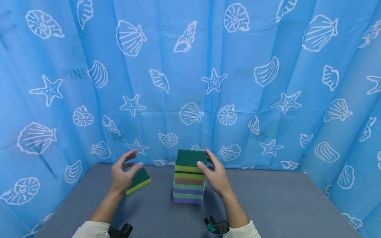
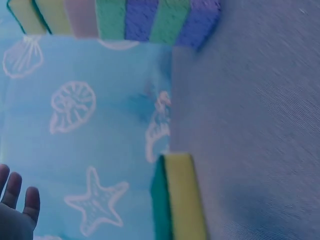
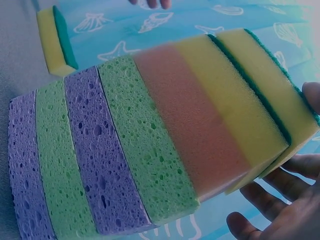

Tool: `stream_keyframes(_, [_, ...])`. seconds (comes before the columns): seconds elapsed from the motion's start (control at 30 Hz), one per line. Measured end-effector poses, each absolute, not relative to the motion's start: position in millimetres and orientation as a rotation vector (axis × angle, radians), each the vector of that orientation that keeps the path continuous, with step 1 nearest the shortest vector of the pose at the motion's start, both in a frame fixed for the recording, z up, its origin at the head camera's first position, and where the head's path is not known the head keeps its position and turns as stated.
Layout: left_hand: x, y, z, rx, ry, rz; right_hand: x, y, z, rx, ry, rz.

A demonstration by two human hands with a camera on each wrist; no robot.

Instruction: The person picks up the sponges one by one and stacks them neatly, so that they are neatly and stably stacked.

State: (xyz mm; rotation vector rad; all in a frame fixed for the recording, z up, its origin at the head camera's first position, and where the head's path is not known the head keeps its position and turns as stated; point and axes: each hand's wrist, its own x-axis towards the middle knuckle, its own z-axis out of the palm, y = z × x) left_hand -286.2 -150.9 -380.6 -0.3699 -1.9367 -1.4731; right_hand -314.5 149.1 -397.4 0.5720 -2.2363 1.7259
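Observation:
A stack of sponges (image 1: 189,186) stands upright on the table, with purple and green porous sponges (image 3: 120,140) below, then a pink layer and a yellow one. On top lies a yellow sponge with a dark green scouring face (image 1: 191,158), slightly offset from the one beneath. My right hand (image 1: 216,175) holds this top sponge at its right end, thumb toward the front and fingers behind. My left hand (image 1: 121,173) hovers by a loose yellow-and-green sponge (image 1: 139,181), fingers apart and holding nothing. It partly hides that sponge in the head view.
The grey table (image 1: 268,201) extends on both sides of the stack. A blue curtain (image 1: 190,82) with white shell and starfish prints hangs right behind the table's back edge and along its sides.

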Motion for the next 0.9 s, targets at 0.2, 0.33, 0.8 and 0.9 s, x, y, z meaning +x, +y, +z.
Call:
stream_keyframes(0.2, [-299,-172,-411,-0.230,-1.925,-1.469,-315,150,-398,0.537,-2.244,1.723])
stream_keyframes(0.33, [-306,-183,-428,-0.185,-1.958,-1.460,-315,150,-399,0.538,-2.242,1.720])
stream_keyframes(0.8, [-307,-200,-459,0.066,-2.034,-1.530,-314,147,-399,0.531,-2.262,1.708])
stream_keyframes(0.9, [-306,-204,-463,0.089,-2.067,-1.562,-314,147,-398,0.532,-2.261,1.705])
